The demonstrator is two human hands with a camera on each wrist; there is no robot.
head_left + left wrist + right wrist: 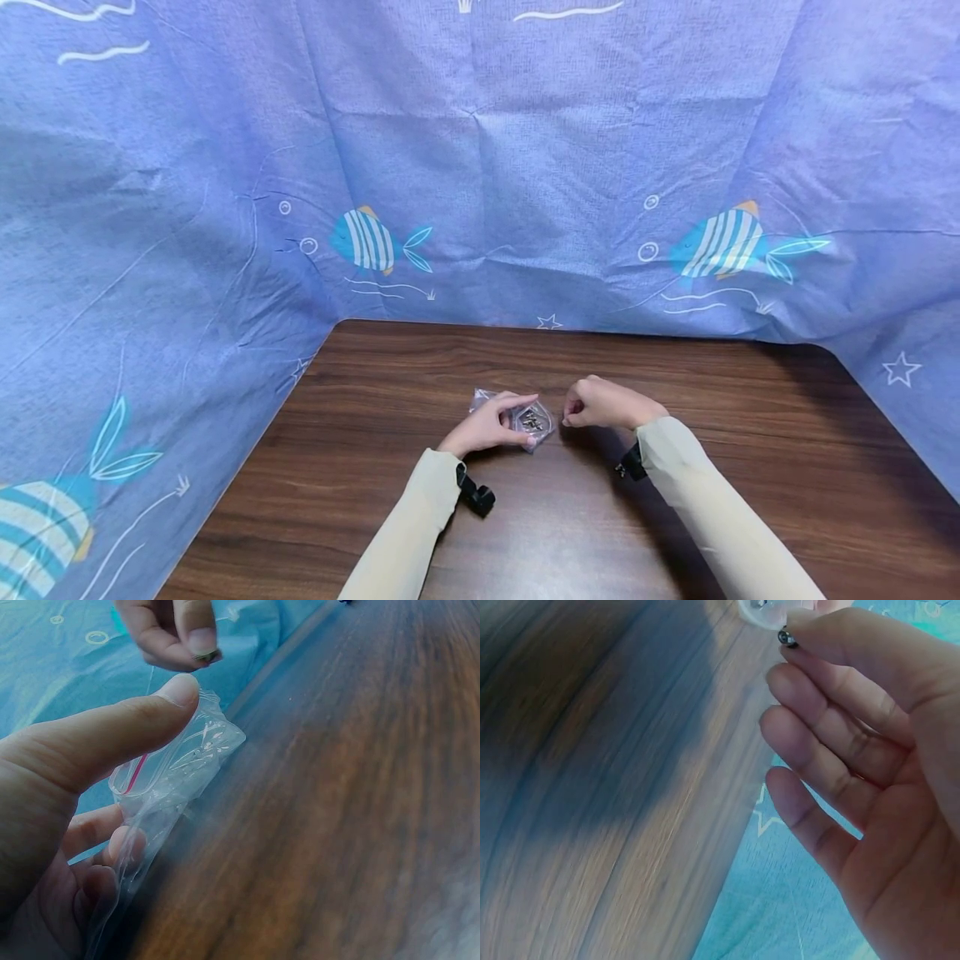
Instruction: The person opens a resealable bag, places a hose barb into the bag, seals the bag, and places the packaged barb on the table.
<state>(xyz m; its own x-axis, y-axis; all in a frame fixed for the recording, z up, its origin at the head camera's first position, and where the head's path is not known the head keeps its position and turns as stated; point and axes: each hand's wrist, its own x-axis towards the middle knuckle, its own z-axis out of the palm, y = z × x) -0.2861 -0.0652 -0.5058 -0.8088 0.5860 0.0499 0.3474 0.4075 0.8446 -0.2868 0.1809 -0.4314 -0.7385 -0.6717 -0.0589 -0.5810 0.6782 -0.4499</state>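
My left hand [486, 427] holds a clear zip bag [184, 769] low over the table, thumb on one side of its mouth and fingers on the other. A pink seal line runs along the bag's opening. Several small metal screws [532, 420] show inside the bag in the head view. Just right of the bag, my right hand [609, 404] pinches one small dark screw [786, 637] between thumb and index finger. Its round end with a recess faces the right wrist camera. The other right fingers are loosely bent.
The brown wood-grain table [360, 467] has its far edge against a blue curtain [540, 167] printed with fish. More curtain hangs along the left and right sides. Black camera straps [474, 493] sit on both wrists.
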